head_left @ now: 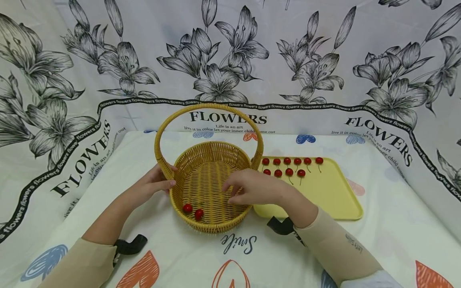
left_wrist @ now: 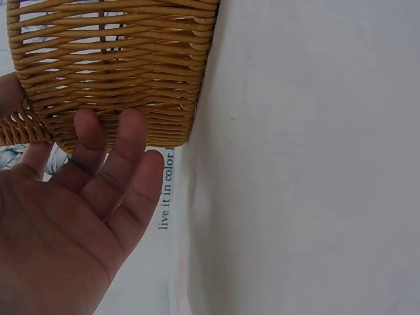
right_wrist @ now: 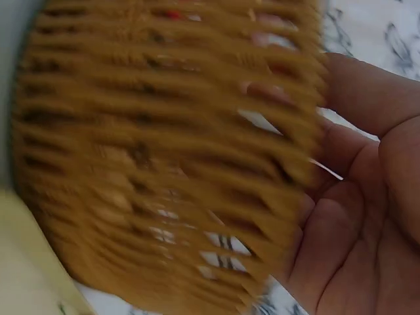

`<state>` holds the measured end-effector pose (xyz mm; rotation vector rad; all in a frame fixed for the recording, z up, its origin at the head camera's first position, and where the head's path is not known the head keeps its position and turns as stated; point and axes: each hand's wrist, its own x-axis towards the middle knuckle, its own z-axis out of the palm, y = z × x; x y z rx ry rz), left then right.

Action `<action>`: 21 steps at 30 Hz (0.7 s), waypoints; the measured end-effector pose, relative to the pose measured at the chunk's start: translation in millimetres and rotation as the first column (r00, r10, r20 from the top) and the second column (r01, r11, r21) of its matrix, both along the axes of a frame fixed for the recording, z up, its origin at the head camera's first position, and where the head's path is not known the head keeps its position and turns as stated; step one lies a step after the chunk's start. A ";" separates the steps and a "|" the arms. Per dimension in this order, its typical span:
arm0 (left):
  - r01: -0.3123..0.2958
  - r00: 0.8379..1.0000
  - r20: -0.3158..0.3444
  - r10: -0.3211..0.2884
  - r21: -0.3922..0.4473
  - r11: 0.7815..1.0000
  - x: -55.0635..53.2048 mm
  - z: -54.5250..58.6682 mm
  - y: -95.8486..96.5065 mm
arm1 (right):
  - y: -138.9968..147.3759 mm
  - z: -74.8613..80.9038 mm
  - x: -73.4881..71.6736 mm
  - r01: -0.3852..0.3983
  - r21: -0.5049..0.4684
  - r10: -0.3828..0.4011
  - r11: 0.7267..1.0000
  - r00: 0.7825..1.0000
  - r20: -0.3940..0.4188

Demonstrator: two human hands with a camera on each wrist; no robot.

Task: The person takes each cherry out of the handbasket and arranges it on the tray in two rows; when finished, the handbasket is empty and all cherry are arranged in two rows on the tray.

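A yellow-brown wicker basket (head_left: 212, 227) with a tall arched handle stands on the cloth. My left hand (head_left: 153, 185) grips its left side near the handle's foot, with the thumb at the rim. In the left wrist view, the fingertips of that hand (left_wrist: 82, 216) touch the outer weave. Two cherries, a left one (head_left: 187, 208) and a right one (head_left: 199, 214), lie inside at the near left. My right hand (head_left: 257, 188) reaches over the basket's right rim, fingers loosely bent, thumb apart; no cherry shows there. In the right wrist view, the weave partly hides its fingers (right_wrist: 348, 144).
Right of the basket lies a yellow tray (head_left: 324, 196) bearing two rows of red cherries (head_left: 289, 172) with stems along its far side. My right forearm passes over its near left corner. A flower-printed curtain (head_left: 230, 52) hangs behind the printed cloth.
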<state>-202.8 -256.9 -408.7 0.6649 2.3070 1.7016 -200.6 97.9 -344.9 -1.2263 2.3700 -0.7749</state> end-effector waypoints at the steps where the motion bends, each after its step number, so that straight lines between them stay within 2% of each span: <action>1: 0.001 1.000 0.000 -0.001 0.002 1.000 -0.2 0.2 -0.4 | -5.7 -3.7 1.7 -0.014 0.020 0.014 1.000 1.000 0.010; 5: 0.007 1.000 0.014 -0.007 0.009 1.000 -0.7 -1.1 -1.0 | -27.2 -18.2 8.3 -0.118 0.110 0.118 0.987 0.993 0.014; 10: 0.009 1.000 0.030 -0.009 0.005 1.000 0.4 -5.7 1.0 | -48.8 -30.3 12.5 -0.233 0.174 0.233 0.957 0.972 0.023; 14: -0.006 1.000 0.025 0.006 0.001 1.000 3.4 -6.4 1.7 | -65.0 -35.4 13.7 -0.250 0.222 0.268 0.943 0.962 -0.058; 18: -0.002 1.000 0.010 0.002 0.011 1.000 3.9 -4.1 2.5 | -77.9 -36.4 15.8 -0.216 0.249 0.260 0.944 0.952 -0.160; 21: 0.001 1.000 -0.011 -0.001 0.020 1.000 2.1 -1.8 2.6 | -80.5 -33.5 15.5 -0.195 0.256 0.246 0.947 0.952 -0.183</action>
